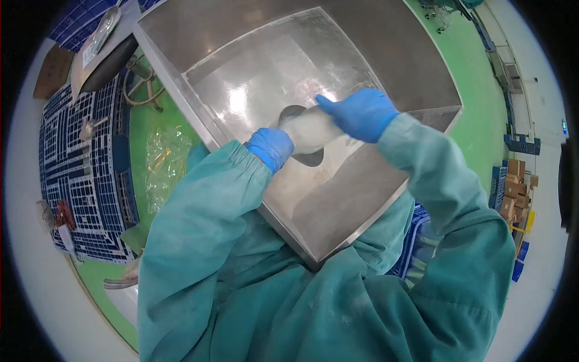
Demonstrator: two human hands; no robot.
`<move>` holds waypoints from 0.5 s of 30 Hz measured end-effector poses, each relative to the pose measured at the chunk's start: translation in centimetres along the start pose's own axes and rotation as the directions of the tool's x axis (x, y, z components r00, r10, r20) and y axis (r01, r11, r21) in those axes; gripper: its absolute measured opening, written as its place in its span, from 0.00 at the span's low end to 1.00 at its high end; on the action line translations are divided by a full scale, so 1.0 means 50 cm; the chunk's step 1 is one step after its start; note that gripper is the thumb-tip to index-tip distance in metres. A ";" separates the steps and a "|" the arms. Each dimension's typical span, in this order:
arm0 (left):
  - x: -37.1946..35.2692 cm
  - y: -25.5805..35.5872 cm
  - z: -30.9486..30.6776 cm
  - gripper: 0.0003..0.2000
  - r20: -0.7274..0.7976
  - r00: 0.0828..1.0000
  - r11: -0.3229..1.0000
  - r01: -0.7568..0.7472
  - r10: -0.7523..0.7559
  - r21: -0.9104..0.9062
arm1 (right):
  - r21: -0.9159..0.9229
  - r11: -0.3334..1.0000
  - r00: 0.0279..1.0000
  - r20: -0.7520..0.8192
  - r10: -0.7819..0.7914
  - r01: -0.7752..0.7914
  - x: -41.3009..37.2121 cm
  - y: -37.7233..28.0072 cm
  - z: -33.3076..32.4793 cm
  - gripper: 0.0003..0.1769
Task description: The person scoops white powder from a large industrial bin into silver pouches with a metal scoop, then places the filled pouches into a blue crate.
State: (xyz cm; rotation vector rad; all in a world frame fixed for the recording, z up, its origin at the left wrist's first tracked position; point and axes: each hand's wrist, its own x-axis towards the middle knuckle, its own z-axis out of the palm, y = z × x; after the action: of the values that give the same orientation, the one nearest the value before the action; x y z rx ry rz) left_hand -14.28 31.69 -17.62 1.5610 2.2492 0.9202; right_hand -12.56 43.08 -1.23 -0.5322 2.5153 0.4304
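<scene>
A whitish, translucent plastic bag (pixel 310 130), smeared by motion, is stretched between my two blue-gloved hands. My left hand (pixel 270 148) is closed in a fist around its left end. At the bag's right end, my right hand (pixel 365 114) grips with curled fingers, the thumb pointing left. Both hands are over a large stainless steel basin (pixel 253 60). Beneath the bag, a dark round opening (pixel 310 158) shows in the basin's floor, partly covered by the bag. What the bag contains is too blurred to tell.
The basin's raised wall (pixel 289 232) stands close to my body. Blue plastic pallets (pixel 84 163) lie at the left, with clear plastic sheeting (pixel 164 163) on the green floor beside them. A blue crate (pixel 413 238) is below my right arm. Cardboard boxes (pixel 514 187) are stacked far right.
</scene>
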 end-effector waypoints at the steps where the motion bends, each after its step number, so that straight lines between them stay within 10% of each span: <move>1: -0.003 -0.026 0.035 0.12 -0.002 0.999 0.999 0.040 -0.039 0.037 | 0.005 1.000 1.000 -0.001 0.008 -0.008 0.002 -0.013 -0.002 0.33; 4: -0.085 -0.052 0.038 0.13 0.058 0.882 0.863 0.471 -0.469 -0.181 | -0.178 0.984 0.989 -0.146 -0.018 -0.009 0.002 -0.014 -0.006 0.36; 5: -0.131 0.010 -0.053 0.12 0.216 0.832 0.851 0.454 -0.510 0.263 | -0.181 0.980 0.947 -0.321 0.016 -0.078 -0.005 0.015 -0.006 0.35; 9: -0.131 0.062 -0.106 0.09 0.286 0.817 0.815 0.332 -0.500 0.474 | -0.242 0.878 0.818 -0.524 0.240 -0.412 0.017 0.133 0.064 0.37; 15: -0.138 0.057 -0.087 0.06 0.196 0.862 0.794 0.312 -0.468 0.521 | 0.291 0.870 0.910 0.007 0.414 -0.398 0.202 0.142 0.478 0.28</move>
State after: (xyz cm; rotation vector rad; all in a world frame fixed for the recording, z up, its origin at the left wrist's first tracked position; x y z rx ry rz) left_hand -11.74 24.52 -13.52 1.1899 2.5195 -0.0131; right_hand -13.42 56.00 -24.81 0.1074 2.6798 0.1915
